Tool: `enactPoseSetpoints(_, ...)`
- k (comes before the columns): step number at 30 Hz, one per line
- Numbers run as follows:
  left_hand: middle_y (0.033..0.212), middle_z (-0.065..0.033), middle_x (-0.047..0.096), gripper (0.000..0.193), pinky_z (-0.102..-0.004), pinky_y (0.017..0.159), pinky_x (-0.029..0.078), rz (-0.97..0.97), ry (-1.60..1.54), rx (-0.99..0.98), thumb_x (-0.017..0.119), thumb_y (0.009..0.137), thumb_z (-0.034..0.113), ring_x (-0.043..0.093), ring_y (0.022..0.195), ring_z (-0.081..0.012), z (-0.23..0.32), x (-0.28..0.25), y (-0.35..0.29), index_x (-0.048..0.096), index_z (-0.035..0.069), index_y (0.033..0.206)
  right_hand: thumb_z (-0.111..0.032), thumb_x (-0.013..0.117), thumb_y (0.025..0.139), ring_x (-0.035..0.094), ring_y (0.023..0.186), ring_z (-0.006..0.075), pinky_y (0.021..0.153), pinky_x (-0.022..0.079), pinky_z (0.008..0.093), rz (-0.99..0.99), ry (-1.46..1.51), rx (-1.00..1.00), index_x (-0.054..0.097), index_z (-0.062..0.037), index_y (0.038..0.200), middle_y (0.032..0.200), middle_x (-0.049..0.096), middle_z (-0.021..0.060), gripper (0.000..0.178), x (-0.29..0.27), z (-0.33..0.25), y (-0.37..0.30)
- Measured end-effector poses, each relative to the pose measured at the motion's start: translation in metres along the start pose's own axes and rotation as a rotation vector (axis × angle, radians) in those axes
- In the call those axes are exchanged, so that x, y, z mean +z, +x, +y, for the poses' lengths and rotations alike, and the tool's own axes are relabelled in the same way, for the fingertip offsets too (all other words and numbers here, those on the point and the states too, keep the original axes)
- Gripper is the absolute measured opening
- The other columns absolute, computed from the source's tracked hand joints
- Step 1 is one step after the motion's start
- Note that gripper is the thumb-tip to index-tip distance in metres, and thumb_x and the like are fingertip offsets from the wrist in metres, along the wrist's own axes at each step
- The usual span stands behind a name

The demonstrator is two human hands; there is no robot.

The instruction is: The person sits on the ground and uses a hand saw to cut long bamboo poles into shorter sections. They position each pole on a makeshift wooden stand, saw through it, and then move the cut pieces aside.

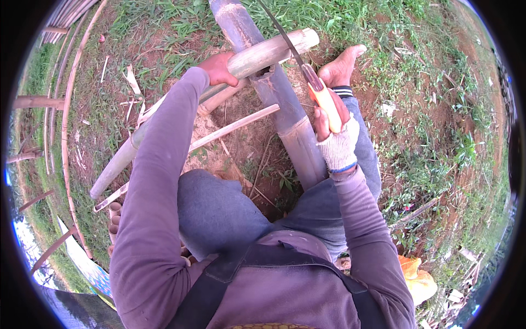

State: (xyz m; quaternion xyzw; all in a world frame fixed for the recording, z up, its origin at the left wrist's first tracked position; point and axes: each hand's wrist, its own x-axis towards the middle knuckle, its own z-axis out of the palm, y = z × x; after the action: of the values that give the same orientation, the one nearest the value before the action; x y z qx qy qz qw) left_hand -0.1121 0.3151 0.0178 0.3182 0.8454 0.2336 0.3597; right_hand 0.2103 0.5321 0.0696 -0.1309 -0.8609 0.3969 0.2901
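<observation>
At far left, short bamboo tubes (114, 208) show beside the L sleeve (164, 142). Next, the pale bamboo pole (257, 59) seems to run from under this sleeve up to the middle, where it lies across a thick grey bamboo (298, 142), near a notch. L hand (219, 68), bare, grasps the pole just left of the crossing. A long dark blade (286, 35) overlaps the pole near its R end; whether it touches, can't tell. R hand (334, 115), w/ white glove, is closed round the orange handle (324, 103). To cut well, imo: press pole firmly on its support, keep blade square to it, make long even strokes, w/ L fingers away from the cut line; also be careful b/c the bare foot (341, 66) is near
</observation>
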Motion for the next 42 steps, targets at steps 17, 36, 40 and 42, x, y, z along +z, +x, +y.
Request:
enactPoseSetpoints(17, 0.129, -0.0184, 0.074, 0.083, -0.0392, 0.112, 0.049, 0.016, 0.004, -0.019, 0.092, 0.066, 0.024, 0.069, 0.122, -0.0326, -0.006, -0.002, -0.008, 0.062, 0.004, 0.141, -0.017, 0.073, 0.103, 0.078, 0.101, 0.0245, 0.089, 0.06, 0.037, 0.117, 0.284, 0.126, 0.068, 0.0031, 0.138, 0.112, 0.08, 0.0186, 0.041, 0.009, 0.018, 0.013)
enactPoseSetpoints(36, 0.131, -0.0196, 0.066, 0.086, -0.0543, 0.105, 0.054, 0.508, 0.555, -0.103, 0.092, 0.079, 0.038, 0.067, 0.121, -0.0411, 0.027, 0.055, -0.035, 0.048, 0.007, 0.146, -0.033, 0.08, 0.088, 0.072, 0.108, 0.0377, 0.086, 0.058, 0.0499, -0.438, -0.817, -0.062, 0.075, -0.0062, 0.124, 0.116, 0.072, 0.0207, 0.045, 0.002, 0.171, 0.105)
enactPoseSetpoints(40, 0.134, -0.0197, 0.064, 0.09, -0.0551, 0.105, 0.054, 0.53, 0.548, -0.059, 0.094, 0.077, 0.035, 0.066, 0.124, -0.042, 0.018, 0.058, -0.038, 0.046, 0.007, 0.147, -0.027, 0.08, 0.083, 0.07, 0.115, 0.034, 0.09, 0.057, 0.0481, -0.446, -0.995, -0.04, 0.079, -0.0074, 0.117, 0.119, 0.073, 0.0158, 0.039, 0.069, 0.176, 0.156)
enactPoseSetpoints(42, 0.134, -0.0197, 0.064, 0.089, -0.0554, 0.104, 0.054, 0.516, 0.55, -0.062, 0.093, 0.076, 0.035, 0.066, 0.123, -0.0428, 0.021, 0.058, -0.036, 0.046, 0.007, 0.147, -0.031, 0.083, 0.08, 0.068, 0.118, 0.0322, 0.091, 0.056, 0.0477, -0.454, -1.022, 0.036, 0.081, -0.0082, 0.113, 0.121, 0.072, 0.0127, 0.04, 0.083, 0.185, 0.164)
